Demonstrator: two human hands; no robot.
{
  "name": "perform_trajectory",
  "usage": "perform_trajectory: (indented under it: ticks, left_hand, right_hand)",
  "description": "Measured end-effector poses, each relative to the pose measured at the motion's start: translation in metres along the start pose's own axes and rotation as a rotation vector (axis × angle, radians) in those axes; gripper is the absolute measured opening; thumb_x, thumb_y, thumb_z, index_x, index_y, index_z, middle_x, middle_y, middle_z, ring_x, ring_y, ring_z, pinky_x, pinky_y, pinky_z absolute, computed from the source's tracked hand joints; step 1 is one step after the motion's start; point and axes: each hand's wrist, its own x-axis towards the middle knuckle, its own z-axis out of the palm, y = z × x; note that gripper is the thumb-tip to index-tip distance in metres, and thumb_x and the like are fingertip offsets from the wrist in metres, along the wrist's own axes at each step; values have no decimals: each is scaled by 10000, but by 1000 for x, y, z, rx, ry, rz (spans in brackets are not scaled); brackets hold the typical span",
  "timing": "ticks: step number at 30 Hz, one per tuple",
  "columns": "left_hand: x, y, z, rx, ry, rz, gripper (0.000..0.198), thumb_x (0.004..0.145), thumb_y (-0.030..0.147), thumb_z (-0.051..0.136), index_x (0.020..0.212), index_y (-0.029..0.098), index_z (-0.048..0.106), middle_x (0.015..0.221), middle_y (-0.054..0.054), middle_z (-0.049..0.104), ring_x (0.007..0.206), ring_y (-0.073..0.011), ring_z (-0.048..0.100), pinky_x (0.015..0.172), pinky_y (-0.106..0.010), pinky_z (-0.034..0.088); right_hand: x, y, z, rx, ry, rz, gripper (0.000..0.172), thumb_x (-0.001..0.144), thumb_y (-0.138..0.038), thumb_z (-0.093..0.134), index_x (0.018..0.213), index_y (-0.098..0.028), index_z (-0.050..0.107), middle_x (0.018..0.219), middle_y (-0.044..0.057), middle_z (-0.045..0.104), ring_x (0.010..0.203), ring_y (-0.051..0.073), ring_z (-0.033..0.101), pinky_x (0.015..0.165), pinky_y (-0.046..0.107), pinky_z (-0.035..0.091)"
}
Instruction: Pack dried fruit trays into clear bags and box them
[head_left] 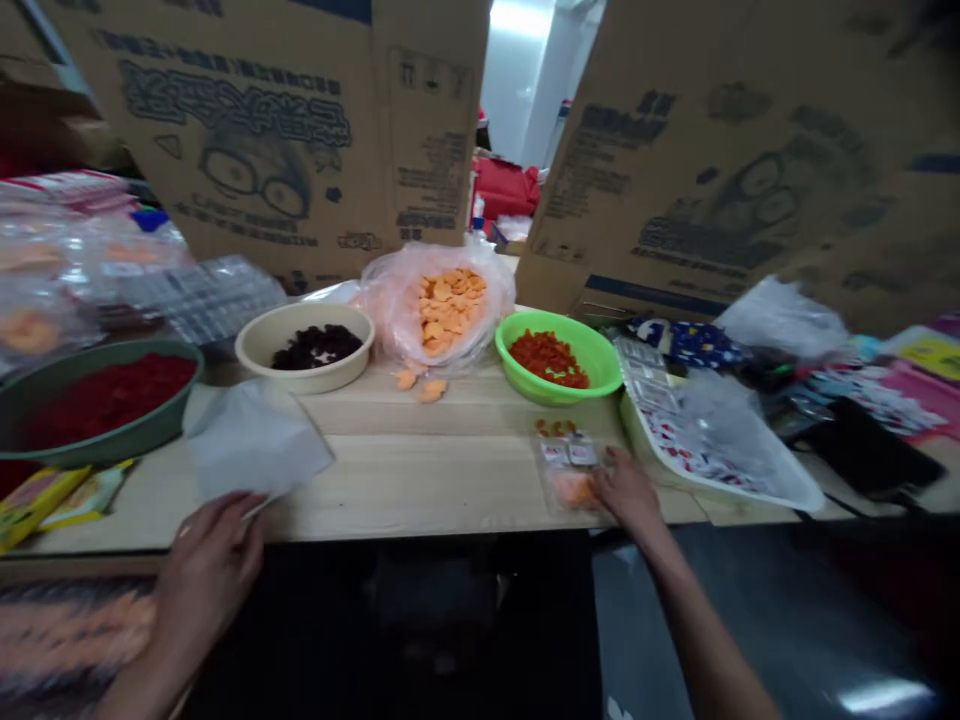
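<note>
My left hand [217, 545] is at the table's front edge on the left, fingers closed on a thin pale stick-like thing [262, 503] whose kind I cannot make out. Just beyond it lies a white sheet [255, 440]. My right hand [630, 490] grips the right edge of a small clear plastic tray [566, 465] lying flat on the table. Orange-brown bits sit in its far end, two small white printed packets in its middle and orange pieces in its near end. Motion blurs both hands slightly.
Along the back stand a dark green basin [97, 450] of red pieces, a cream bowl [300, 378] of dark pieces, a bag [386, 300] of orange pieces and a bright green bowl [559, 395]. A white bin [795, 490] with packets is right; cardboard boxes [300, 130] rise behind.
</note>
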Motion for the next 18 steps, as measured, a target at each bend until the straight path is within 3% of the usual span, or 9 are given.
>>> perform_trajectory:
  ticks: [1,3,5,6,9,13,16,18]
  left_hand:
    - [19,9,-2,30,-6,3,368,941,375,443,1272,237,525,1260,-129,624,1198,-308,578,1068,-485,447]
    - [51,24,-1,111,-171,25,365,905,383,536,1213,188,567,1287,-153,619,1234,-329,549,1050,-464,456]
    - [69,32,5,173,-355,17,247,946,306,501,1116,167,614,1273,-155,633,1188,-306,575,1020,-436,465]
    - [74,35,9,183,-393,8,227,972,274,464,1080,160,627,1252,-155,641,1170,-289,586,1012,-421,464]
    - [72,42,20,182,-420,-47,217,972,153,436,985,150,653,1096,-132,685,1077,-246,629,957,-365,478]
    - [55,59,25,167,-390,-123,232,976,154,435,935,162,662,995,-97,702,987,-224,660,829,-309,502]
    - [39,78,32,30,-373,-38,223,982,164,441,938,199,657,988,-44,705,962,-179,662,790,-255,492]
    - [31,92,43,-169,-327,62,224,965,124,442,938,205,649,978,-29,703,945,-158,659,779,-237,484]
  right_hand:
    - [7,9,7,-13,-24,2,576,914,-331,446,1395,-21,507,1259,242,623,1188,333,586,1029,454,448]
    - [15,13,26,-31,-62,-45,613,927,-404,420,1434,-67,489,1273,222,615,1197,354,578,1011,487,457]
    - [17,5,46,-61,-69,-132,609,930,-447,385,1412,-107,532,1241,216,617,1173,382,582,982,527,463]
    - [16,-2,56,-70,-70,-182,617,930,-459,367,1399,-102,549,1240,228,608,1173,395,579,976,535,462]
    - [9,-35,75,-81,-70,-293,637,938,-460,320,1384,-82,570,1261,259,578,1186,416,565,969,548,460]
    - [-5,-88,73,-84,-118,-317,606,949,-453,316,1428,-163,548,1263,232,586,1141,432,582,880,607,484]
    - [-18,-128,63,-116,-37,-337,559,937,-408,378,1397,-158,574,1314,268,546,1225,481,516,868,677,454]
    - [-30,-154,62,-30,68,-488,507,917,-324,423,1352,-129,594,1377,274,506,1299,464,463,938,673,428]
